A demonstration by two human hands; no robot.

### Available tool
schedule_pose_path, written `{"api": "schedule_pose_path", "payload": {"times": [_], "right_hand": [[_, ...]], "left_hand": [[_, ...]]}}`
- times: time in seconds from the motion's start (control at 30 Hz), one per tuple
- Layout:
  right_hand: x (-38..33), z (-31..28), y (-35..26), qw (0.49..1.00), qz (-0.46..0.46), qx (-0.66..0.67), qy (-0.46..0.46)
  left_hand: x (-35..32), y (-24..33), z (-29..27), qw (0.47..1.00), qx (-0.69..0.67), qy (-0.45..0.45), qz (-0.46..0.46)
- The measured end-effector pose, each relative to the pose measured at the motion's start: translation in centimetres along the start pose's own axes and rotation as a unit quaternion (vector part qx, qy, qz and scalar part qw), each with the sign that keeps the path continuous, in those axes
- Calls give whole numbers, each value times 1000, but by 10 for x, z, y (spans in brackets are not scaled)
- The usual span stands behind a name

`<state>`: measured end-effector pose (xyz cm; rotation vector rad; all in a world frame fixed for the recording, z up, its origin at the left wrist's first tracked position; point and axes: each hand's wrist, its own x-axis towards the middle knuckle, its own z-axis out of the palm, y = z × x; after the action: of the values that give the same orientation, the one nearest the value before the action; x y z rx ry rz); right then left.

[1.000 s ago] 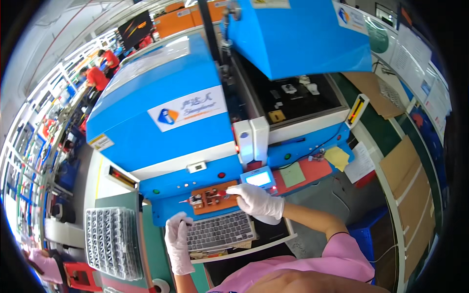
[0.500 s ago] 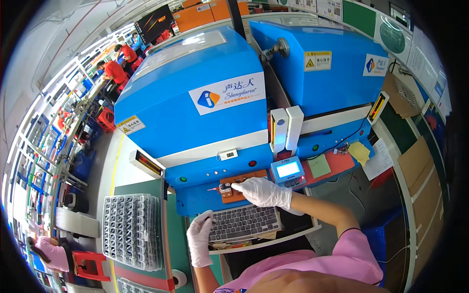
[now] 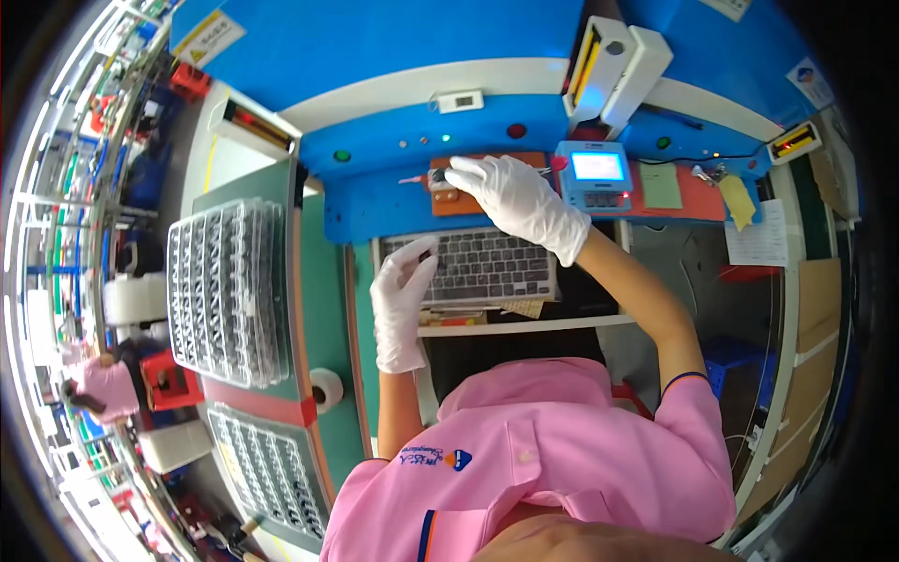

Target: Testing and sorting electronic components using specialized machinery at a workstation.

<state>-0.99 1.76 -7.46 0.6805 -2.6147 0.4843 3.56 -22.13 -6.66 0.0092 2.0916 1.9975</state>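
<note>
A blue machine (image 3: 393, 37) spans the far side, with a stack of clear trays (image 3: 225, 290) to the left and a keyboard (image 3: 492, 267) in the middle, nearer than the machine. The white-gloved right hand (image 3: 520, 199) reaches from the right across an orange block (image 3: 451, 208) at the machine's near edge, fingertips at a small fitting on the block's left part; whether they are closed on it, I cannot tell. The left hand (image 3: 401, 300), also gloved, pinches a dark piece (image 3: 424, 255) at the keyboard's left end.
</note>
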Motion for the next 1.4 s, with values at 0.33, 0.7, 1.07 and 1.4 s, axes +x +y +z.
{"api": "schedule_pose_path", "payload": {"times": [0.33, 0.7, 1.07, 1.4], "right_hand": [[32, 37, 12, 998, -4, 24, -61], [5, -24, 25, 978, 41, 97, 178], [-52, -59, 29, 966, 159, 99, 180], [-26, -7, 22, 919, 130, 335, 162]], "left_hand": [[27, -8, 16, 984, 96, 66, 131], [106, -21, 60, 829, 334, 179, 412], [106, -19, 59, 785, 418, 201, 412], [108, -22, 65, 799, 383, 203, 416]]}}
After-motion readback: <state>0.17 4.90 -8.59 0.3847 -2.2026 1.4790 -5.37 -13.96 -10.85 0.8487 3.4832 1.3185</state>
